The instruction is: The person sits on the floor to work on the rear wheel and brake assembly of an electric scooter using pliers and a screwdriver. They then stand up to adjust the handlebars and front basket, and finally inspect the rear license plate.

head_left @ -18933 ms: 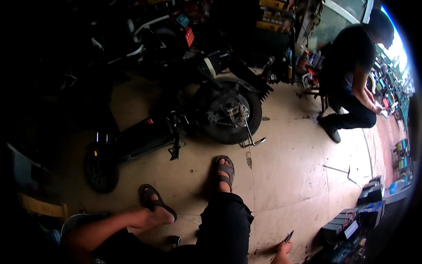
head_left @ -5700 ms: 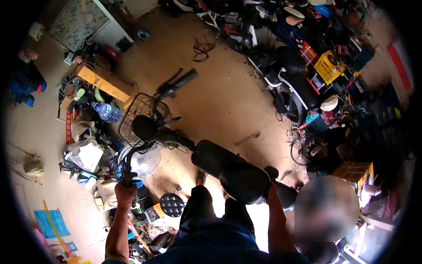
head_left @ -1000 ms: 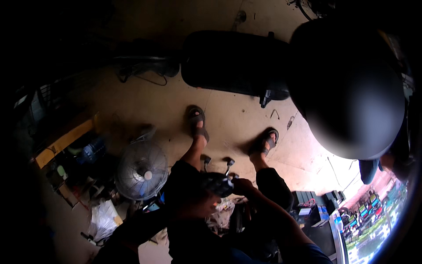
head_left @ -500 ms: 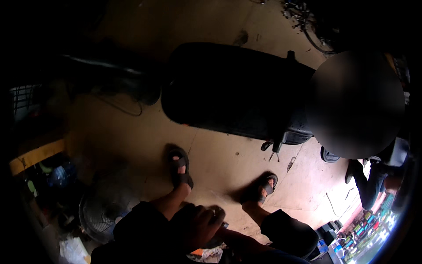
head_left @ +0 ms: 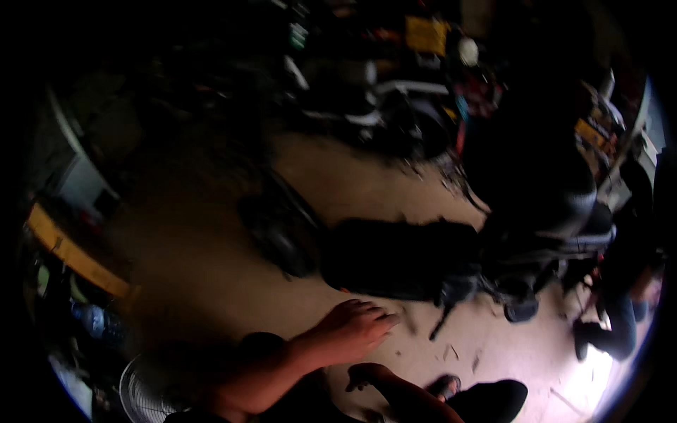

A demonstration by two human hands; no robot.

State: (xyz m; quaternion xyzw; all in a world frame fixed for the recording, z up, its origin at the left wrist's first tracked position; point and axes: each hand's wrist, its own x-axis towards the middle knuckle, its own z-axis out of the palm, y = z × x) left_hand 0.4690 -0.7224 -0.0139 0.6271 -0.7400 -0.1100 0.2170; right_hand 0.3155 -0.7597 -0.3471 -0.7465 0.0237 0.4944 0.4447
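Black scooter: here it is, the long dark body point(head_left: 402, 257) on the floor point(head_left: 204, 282), just beyond both hands, its long axis running roughly left to right across the person's front.
Nearer hand: the left hand point(head_left: 356, 329), no question, reaching in across the middle, back up, knuckles toward the scooter's near edge; a strip of floor shows between, so no contact to be seen.
Left grip: fingers bent and blurred, undersides hidden; can't tell whether they close on anything.
Right hand: farther back, a dark shape point(head_left: 367, 374) below the left, fingers pointing leftward; its grip is too dim to call.
Scooter's right end: lost among other dark shapes, limits unclear.
Around: fan point(head_left: 144, 388) at lower left, a seated or crouching person point(head_left: 610, 328) far right.
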